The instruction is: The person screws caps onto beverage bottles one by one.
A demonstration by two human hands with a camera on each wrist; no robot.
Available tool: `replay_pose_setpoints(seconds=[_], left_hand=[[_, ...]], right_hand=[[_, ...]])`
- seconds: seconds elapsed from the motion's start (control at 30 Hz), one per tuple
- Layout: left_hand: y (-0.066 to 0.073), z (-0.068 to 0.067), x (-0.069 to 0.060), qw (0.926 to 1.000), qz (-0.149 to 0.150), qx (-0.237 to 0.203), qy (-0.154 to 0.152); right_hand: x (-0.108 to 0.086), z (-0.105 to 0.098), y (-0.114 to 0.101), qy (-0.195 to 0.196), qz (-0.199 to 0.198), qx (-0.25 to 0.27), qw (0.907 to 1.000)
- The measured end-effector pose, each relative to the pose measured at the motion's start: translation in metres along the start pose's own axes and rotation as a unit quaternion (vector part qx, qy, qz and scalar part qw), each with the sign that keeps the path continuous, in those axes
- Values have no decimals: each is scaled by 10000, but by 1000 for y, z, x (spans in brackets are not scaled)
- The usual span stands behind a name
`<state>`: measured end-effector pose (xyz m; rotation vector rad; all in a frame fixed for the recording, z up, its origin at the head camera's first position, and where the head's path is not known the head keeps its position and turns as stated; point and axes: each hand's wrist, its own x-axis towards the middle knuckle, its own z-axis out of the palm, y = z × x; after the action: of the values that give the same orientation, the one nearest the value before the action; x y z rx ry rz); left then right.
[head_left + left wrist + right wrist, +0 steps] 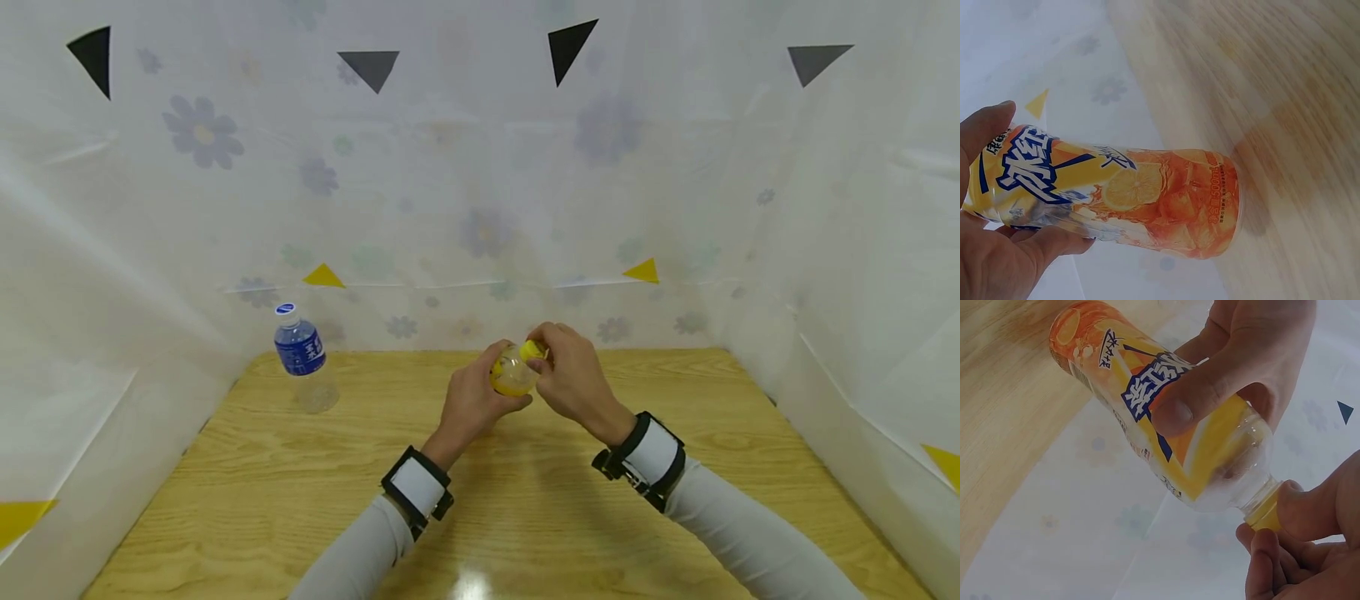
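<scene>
My left hand (476, 389) grips an iced tea bottle (1129, 194) round its upper body. The label is yellow and orange, with lemon slices and ice. Seen in the right wrist view, the yellow cap (1265, 511) sits at the bottle's neck, pinched between the thumb and fingers of my right hand (573, 373). In the head view the bottle's top leans toward the right hand. I cannot tell whether its base touches the table. Part of the label is covered by the left thumb and fingers.
A clear water bottle (302, 354) with a blue label and white cap stands upright at the table's back left. The wood-grain table (315, 508) is bounded by white flowered sheeting (450, 167) at the back and both sides.
</scene>
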<state>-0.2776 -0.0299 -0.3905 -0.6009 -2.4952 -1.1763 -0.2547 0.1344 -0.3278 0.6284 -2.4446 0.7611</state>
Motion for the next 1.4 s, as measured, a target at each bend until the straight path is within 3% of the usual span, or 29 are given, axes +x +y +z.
replay_pose_setpoints(seconds=[0.4,0.63,0.8,0.9,1.0,1.13,1.3,1.4], left_hand=[[1,1,-2,9996,-168,197,142],[3,2,1,9997,-42,219,129],[3,-2,2,9996,-91,237,118],[1,-10,6,9987,-385,263,228],[-6,-25,15,9960,-665,156,579],[-24,-51,28,9880,-866,52,1279],[-57,-83,37,9682,-1229,93,2177],[-76,-99,36,9553,-1580,115,2497]], right_hand=[[1,4,-2,170,-16,-10,9999],[-1,4,0,251,-23,17,9997],[-3,5,1,-4,159,169,9997],[-5,5,2,-184,288,200,9992],[-8,3,8,-232,407,156,9988],[-14,3,22,-301,626,84,9975],[-23,7,36,-578,856,43,9946],[-27,11,41,-691,941,-32,9932]])
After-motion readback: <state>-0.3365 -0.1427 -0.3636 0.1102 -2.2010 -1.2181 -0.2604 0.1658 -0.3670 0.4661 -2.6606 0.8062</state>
